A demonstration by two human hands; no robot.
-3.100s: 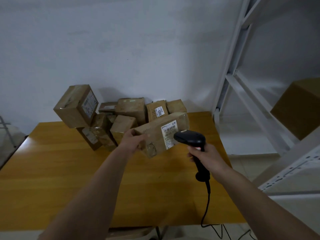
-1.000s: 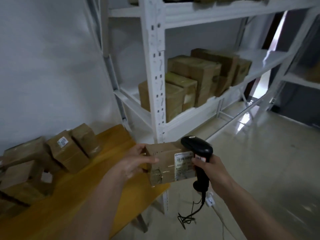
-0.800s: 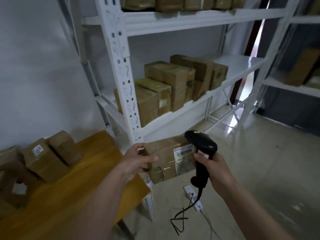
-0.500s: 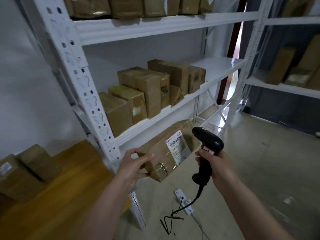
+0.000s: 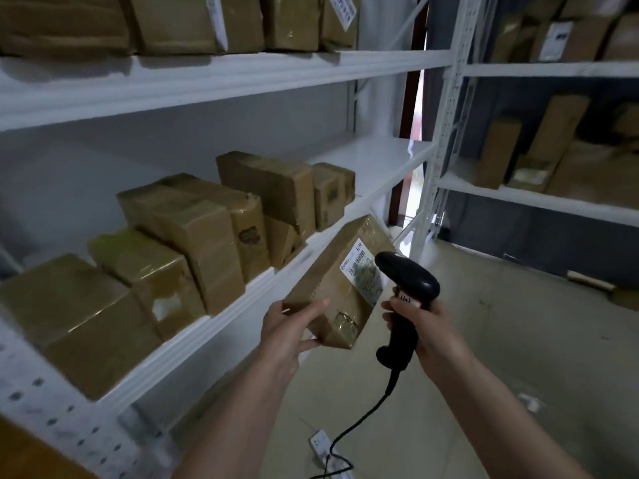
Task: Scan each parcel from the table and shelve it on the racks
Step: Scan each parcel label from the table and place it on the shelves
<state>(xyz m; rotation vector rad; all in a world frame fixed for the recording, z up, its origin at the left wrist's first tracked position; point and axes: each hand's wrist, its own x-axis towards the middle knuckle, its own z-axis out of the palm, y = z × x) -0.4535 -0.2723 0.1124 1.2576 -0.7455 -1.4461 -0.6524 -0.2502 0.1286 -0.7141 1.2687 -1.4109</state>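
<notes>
Label (image 5: 363, 271) txt on held parcel (image 5: 332, 281) too blurred to read; top-shelf boxes (image 5: 193, 22) cut off by frame edge.

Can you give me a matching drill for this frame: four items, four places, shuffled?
Items:
1. parcel with shipping label
2. barcode scanner
3. power strip
4. taped parcels

Places:
A. on the floor
B. on the white rack's middle shelf
C. in the left hand
D. in the right hand

Pairs: 1-C, 2-D, 3-A, 4-B
</notes>
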